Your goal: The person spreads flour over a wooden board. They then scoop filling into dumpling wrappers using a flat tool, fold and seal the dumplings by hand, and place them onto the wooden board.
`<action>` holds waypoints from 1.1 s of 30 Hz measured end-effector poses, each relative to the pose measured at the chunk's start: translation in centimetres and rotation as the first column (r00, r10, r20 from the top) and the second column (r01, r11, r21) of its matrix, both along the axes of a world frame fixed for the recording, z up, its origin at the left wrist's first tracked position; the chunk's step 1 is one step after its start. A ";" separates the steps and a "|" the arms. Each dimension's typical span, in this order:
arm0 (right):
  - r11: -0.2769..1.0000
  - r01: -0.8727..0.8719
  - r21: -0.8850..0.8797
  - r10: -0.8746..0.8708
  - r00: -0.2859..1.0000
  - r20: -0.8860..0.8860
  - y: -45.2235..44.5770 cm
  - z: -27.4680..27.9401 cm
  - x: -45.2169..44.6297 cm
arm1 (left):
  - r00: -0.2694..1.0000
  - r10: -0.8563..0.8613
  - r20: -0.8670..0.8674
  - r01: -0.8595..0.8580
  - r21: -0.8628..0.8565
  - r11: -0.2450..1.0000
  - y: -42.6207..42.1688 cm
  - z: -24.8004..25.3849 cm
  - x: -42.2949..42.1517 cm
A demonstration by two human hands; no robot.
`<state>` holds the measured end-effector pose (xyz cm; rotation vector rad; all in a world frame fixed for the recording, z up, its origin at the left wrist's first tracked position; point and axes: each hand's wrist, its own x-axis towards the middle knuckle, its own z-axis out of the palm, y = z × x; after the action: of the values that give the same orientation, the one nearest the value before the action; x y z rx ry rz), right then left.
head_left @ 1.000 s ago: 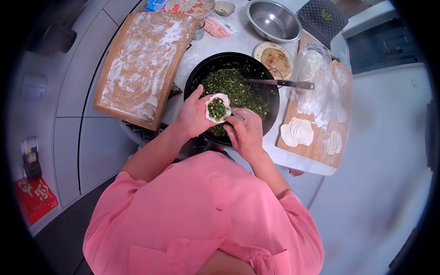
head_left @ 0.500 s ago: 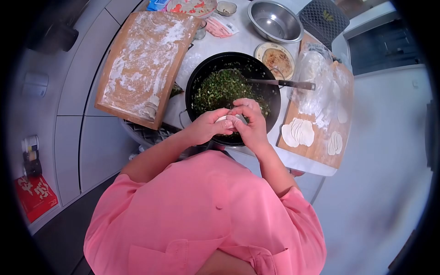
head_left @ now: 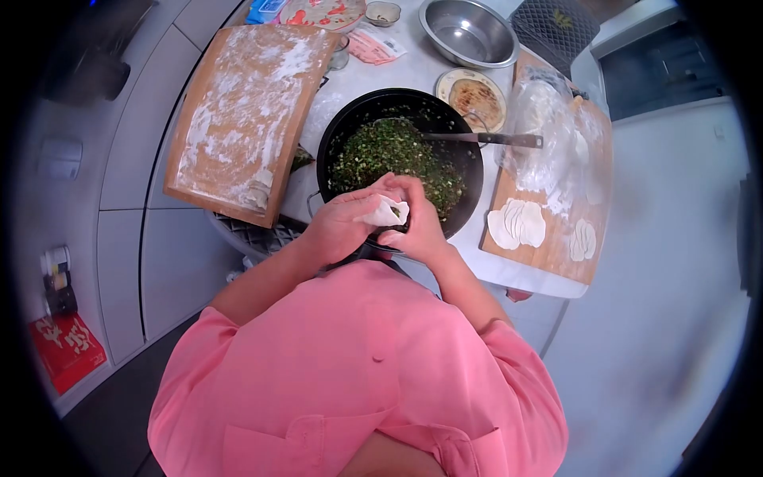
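Note:
Over the near part of a black pan (head_left: 321, 159), my left hand (head_left: 338, 226) is closed around a white dumpling (head_left: 388, 212). The dumpling is folded, and its end facing right gapes, showing a little dark filling. My right hand (head_left: 424, 226) curls round that end. Its fingers are at the dumpling's upper edge and its thumb sits lower, slightly apart from the dough. Chopped green filling (head_left: 389, 159) is heaped in the pan below. A utensil with a dark handle (head_left: 513, 141) lies across the pan's right rim.
At left lies a floured board (head_left: 246, 119). On the right-hand board (head_left: 509, 258) are overlapping dough wrappers (head_left: 517, 224), a smaller stack (head_left: 582, 240) and a plastic bag (head_left: 540, 127). A plate with a browned flatbread (head_left: 475, 102) and a steel bowl (head_left: 469, 36) stand behind the pan.
My hands have turned the dumpling, so its gaping end now shows. The right thumb has moved down and off the dough. The view has shifted slightly.

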<state>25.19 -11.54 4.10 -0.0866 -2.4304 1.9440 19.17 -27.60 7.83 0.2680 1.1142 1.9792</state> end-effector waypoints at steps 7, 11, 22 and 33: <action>0.984 -0.046 0.175 0.066 0.992 -0.109 -1.6 1.7 -0.9 | 0.840 -0.122 -0.529 0.030 -0.179 0.983 -0.3 -0.4 -0.1; 0.991 -0.064 -0.120 0.072 0.996 0.059 -2.0 2.5 -0.8 | 0.928 -0.076 -0.365 0.029 -0.132 0.991 -0.5 -1.1 -0.1; 0.889 -0.055 -0.454 0.211 0.931 0.299 -2.0 2.7 -0.4 | 0.957 -0.121 -0.264 0.049 -0.266 0.963 -1.0 0.8 -0.4; 0.916 -0.111 -0.385 0.188 0.968 0.168 -2.5 3.2 0.0 | 0.985 -0.109 -0.135 0.074 -0.244 0.967 -0.6 2.4 0.4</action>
<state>25.22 -14.03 7.34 -0.1129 -2.1953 2.5672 19.53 -28.16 10.20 0.3355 1.3963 1.7462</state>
